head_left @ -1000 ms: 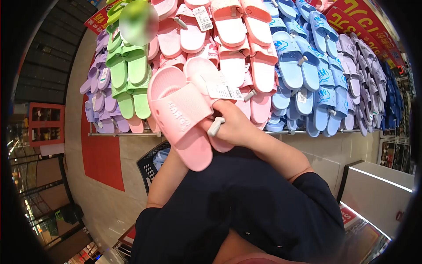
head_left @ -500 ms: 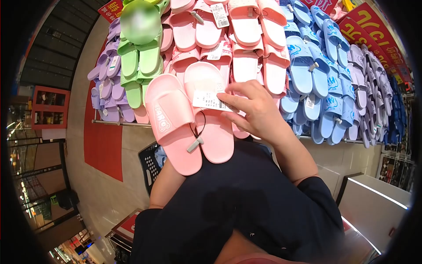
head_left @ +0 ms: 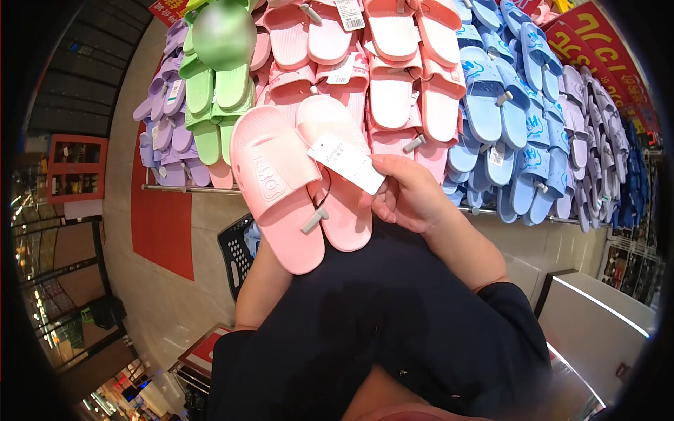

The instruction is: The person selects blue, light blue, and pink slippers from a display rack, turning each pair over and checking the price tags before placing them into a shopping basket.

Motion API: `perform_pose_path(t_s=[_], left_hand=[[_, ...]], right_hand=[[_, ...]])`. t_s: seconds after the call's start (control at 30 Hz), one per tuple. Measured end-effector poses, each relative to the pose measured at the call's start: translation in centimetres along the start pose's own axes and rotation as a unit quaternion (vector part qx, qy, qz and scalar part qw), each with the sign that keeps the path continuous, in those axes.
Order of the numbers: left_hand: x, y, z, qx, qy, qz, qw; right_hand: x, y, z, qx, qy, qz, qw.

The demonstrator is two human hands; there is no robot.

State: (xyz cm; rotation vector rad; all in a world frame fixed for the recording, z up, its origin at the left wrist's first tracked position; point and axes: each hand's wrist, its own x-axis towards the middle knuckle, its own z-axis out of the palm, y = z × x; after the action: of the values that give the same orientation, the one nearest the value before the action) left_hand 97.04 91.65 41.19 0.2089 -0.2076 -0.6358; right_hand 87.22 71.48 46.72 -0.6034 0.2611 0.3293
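A pair of pink slippers with raised lettering on the strap is held up in front of my chest, tilted. My left forearm runs up behind the pair; the left hand is hidden by the soles and supports them from behind. A white price tag hangs over the right slipper's strap. My right hand pinches the tag's right end between thumb and fingers. A dark cord with a grey security clip joins the two slippers.
Behind the pair, a display rack carries rows of green slippers, pink slippers, blue slippers and purple slippers. Red price signs stand at upper right. A black basket is at my left.
My right hand has turned over, fingers now curled below the tag. The tag has flipped and tilted, showing its other side. The slippers have shifted slightly.
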Motion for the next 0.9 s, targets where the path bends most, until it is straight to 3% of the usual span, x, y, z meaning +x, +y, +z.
perform_pose_path(t_s=[0.17, 0.27, 0.3, 0.37, 0.6, 0.73, 0.83, 0.9], left_hand=[[0.3, -0.1, 0.0, -0.002, 0.002, -0.006, 1.000], [0.5, -0.2, 0.1, -0.002, 0.000, -0.009, 1.000], [0.5, -0.2, 0.1, -0.003, -0.001, -0.010, 1.000], [0.7, -0.4, 0.1, 0.000, -0.002, -0.012, 1.000], [0.9, -0.4, -0.1, -0.009, -0.002, -0.009, 1.000], [0.9, 0.1, 0.1, -0.017, -0.009, 0.006, 1.000], [0.8, 0.4, 0.2, -0.023, -0.015, 0.012, 1.000], [0.5, 0.8, 0.5, -0.031, -0.020, 0.010, 0.999]], right_hand=[[-0.5, 0.0, -0.1, -0.030, 0.001, 0.007, 1.000], [-1.0, 0.0, -0.7, -0.280, 0.052, -0.063, 0.956], [-1.1, -0.1, -0.2, -0.392, 0.069, -0.181, 0.899], [-1.4, -0.4, 1.2, -0.578, 0.096, -0.397, 0.706], [-1.2, 0.4, 1.6, -0.587, 0.115, -0.455, 0.660], [-1.3, 0.2, 0.0, -0.550, 0.127, -0.389, 0.728], [-1.3, -0.9, -2.1, -0.540, 0.061, -0.345, 0.765], [-0.6, -2.4, -2.0, -0.583, 0.092, -0.399, 0.702]])
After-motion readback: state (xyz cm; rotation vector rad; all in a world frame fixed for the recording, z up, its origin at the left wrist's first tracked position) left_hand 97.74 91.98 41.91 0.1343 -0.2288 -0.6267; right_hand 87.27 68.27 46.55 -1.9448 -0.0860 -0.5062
